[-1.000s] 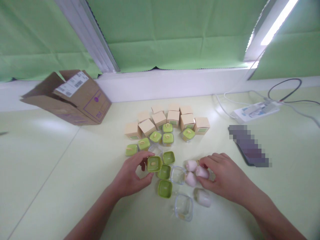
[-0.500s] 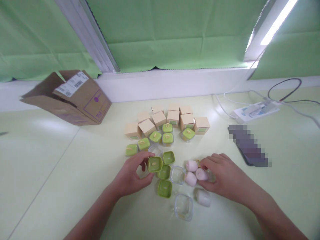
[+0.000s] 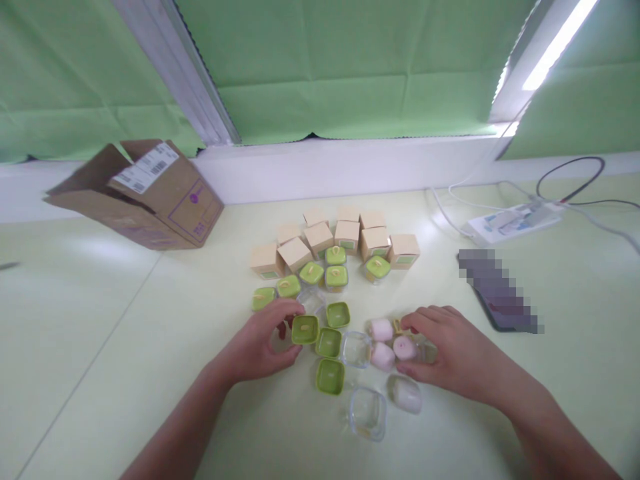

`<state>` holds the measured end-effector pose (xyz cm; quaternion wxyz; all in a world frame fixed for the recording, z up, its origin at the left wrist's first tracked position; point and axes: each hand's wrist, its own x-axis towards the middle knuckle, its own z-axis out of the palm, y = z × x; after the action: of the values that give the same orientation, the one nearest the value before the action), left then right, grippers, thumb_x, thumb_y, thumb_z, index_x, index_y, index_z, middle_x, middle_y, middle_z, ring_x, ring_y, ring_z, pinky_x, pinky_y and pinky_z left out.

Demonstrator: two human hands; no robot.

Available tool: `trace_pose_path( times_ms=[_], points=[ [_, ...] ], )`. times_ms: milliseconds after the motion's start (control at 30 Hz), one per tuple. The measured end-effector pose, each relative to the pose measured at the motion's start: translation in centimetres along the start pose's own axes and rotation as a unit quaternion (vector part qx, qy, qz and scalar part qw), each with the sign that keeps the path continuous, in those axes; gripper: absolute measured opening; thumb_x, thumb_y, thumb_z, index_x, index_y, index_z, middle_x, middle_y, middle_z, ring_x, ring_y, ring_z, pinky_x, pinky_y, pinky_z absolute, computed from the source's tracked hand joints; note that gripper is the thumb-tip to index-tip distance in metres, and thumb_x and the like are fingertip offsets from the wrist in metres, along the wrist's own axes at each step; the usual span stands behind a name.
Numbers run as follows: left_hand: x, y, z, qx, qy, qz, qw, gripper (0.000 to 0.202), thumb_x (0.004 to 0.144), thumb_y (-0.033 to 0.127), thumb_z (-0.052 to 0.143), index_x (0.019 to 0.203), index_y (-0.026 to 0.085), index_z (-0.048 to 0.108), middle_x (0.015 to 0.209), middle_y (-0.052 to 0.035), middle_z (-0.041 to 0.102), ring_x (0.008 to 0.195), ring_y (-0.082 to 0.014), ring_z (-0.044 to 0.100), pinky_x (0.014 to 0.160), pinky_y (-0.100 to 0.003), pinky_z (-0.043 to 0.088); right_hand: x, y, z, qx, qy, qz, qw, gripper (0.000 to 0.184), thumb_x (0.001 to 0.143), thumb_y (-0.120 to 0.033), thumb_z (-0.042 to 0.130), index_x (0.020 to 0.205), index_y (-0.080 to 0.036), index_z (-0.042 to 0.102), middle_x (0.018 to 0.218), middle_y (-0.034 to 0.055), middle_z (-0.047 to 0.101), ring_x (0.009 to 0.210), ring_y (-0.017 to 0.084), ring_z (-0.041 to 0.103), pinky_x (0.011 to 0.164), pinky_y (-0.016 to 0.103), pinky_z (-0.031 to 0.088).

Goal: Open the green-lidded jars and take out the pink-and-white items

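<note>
My left hand [image 3: 260, 341] curls round a green square lid [image 3: 305, 329] lying upside down on the pale green table [image 3: 150, 373], fingers and thumb pinching its left side. My right hand [image 3: 450, 352] grips a small pink candle [image 3: 404, 347] standing on end. Two more pink candles [image 3: 382, 329] lie just left of it, and a whitish one [image 3: 407, 394] lies nearer me. Other upturned green lids [image 3: 330, 375] and clear square jars [image 3: 367, 413] sit between my hands.
Behind stand several tan cartons [image 3: 319, 238] and lidded green jars [image 3: 336, 275]. An open cardboard box [image 3: 145, 193] lies at the back left. A dark phone [image 3: 497, 293], a white power strip [image 3: 515, 221] and cables [image 3: 570, 193] are at the right.
The pink candle in my right hand has turned from lying sideways to standing on end. My left hand has shifted slightly down and left with the green lid.
</note>
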<state>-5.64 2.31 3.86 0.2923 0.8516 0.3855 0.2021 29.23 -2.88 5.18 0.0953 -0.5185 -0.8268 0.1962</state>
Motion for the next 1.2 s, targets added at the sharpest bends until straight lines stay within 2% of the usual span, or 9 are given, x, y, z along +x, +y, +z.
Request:
trace_pose_path(
  times_ms=[100,200,333,500,867,1200],
  points=[
    [0.1,0.3,-0.5,0.03,-0.022,0.018,0.999,0.043,0.076,0.013,0.062,0.118,0.021,0.053,0.106,-0.0065,0.059,0.076,-0.0139,0.055,0.067,-0.026,0.05,-0.1,0.2,-0.1,0.003,0.001,0.003,1.0,0.031,0.077,-0.039,0.075,0.1,-0.022,0.063,0.097,0.0042,0.068,0.09,0.025,0.062,0.082,0.039,0.041],
    [0.1,0.2,-0.8,0.047,-0.039,0.028,0.998,0.044,0.077,0.014,0.063,0.119,0.021,0.053,0.102,-0.0061,0.06,0.078,-0.0151,0.055,0.069,-0.026,0.05,-0.2,0.4,-0.2,0.016,0.004,-0.002,1.0,0.029,0.078,-0.038,0.074,0.1,-0.022,0.062,0.097,0.004,0.068,0.091,0.025,0.062,0.082,0.039,0.041],
    [0.1,-0.1,-0.9,0.06,-0.056,0.036,0.996,0.04,0.078,0.016,0.062,0.118,0.022,0.055,0.106,-0.0073,0.062,0.087,-0.0177,0.059,0.075,-0.028,0.052,-0.3,0.7,-0.3,0.044,0.01,-0.03,0.999,0.023,0.085,-0.039,0.067,0.099,-0.022,0.062,0.095,0.0044,0.066,0.088,0.022,0.061,0.079,0.037,0.042],
    [0.0,-0.2,-0.9,0.08,-0.048,0.048,0.995,0.041,0.078,0.021,0.065,0.118,0.023,0.057,0.11,-0.0082,0.066,0.098,-0.0223,0.063,0.083,-0.033,0.054,-0.1,1.0,-0.2,0.061,0.022,-0.066,0.996,0.016,0.094,-0.035,0.055,0.098,-0.022,0.062,0.089,0.0046,0.064,0.084,0.02,0.06,0.076,0.035,0.043],
    [-0.4,-1.0,-0.5,0.109,-0.062,0.053,0.991,0.045,0.076,0.027,0.073,0.118,0.024,0.057,0.115,-0.0083,0.064,0.104,-0.0236,0.063,0.089,-0.034,0.053,0.2,1.1,-0.1,0.039,0.04,-0.088,0.995,0.019,0.098,-0.025,0.047,0.091,-0.02,0.064,0.079,0.0039,0.064,0.073,0.017,0.059,0.07,0.031,0.042],
    [-0.6,-1.1,-0.6,0.123,-0.072,0.044,0.989,0.053,0.073,0.029,0.077,0.121,0.025,0.057,0.119,-0.0077,0.065,0.107,-0.0255,0.064,0.092,-0.037,0.053,0.2,1.1,0.0,0.041,0.036,-0.079,0.995,0.02,0.098,-0.024,0.045,0.09,-0.019,0.063,0.078,0.0038,0.062,0.073,0.018,0.058,0.07,0.032,0.042]
  ],
)
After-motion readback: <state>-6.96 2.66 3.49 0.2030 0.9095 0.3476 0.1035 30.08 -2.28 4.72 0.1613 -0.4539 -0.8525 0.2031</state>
